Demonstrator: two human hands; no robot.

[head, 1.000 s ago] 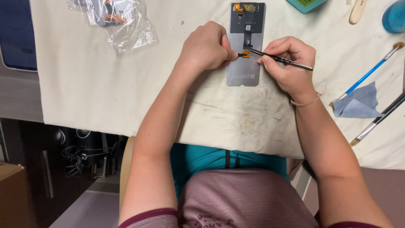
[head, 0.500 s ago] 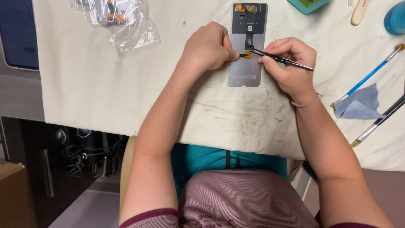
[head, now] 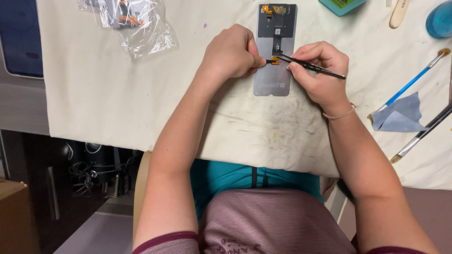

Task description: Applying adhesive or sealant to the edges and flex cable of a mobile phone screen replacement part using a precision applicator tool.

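Observation:
A grey phone screen panel [head: 273, 75] lies face down on a cream cloth, a black flex strip running down its back. My left hand [head: 233, 51] rests on the panel's left edge, fingertips pinched at a small orange connector [head: 275, 60]. My right hand [head: 320, 70] holds black tweezers [head: 313, 67] whose tips touch that same connector.
The cream cloth [head: 117, 94] covers the table, stained near the front edge. A clear plastic bag with parts [head: 132, 21] lies far left. A blue-handled brush [head: 414, 80], a blue wipe [head: 400, 115], a dark brush [head: 423, 134], a teal box [head: 341, 4] and a blue bottle [head: 440, 19] sit right.
Both hands stay at the connector; the view has shifted slightly, otherwise nothing visibly moved.

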